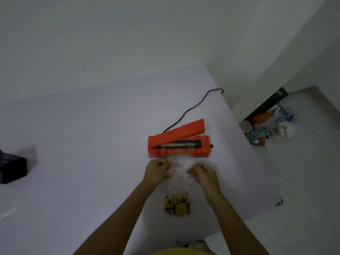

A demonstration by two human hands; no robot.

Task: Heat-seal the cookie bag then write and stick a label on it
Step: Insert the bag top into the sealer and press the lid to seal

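Note:
A clear plastic cookie bag lies on the white table, with several cookies bunched at its near end. Its open top reaches onto the sealing strip of an orange heat sealer, whose lid is raised. My left hand pinches the bag's left edge and my right hand pinches its right edge, both just in front of the sealer.
A black power cord runs from the sealer to the table's back right corner. A dark box sits at the left edge. A white strip lies at the near left. Packets and bags clutter the floor at right.

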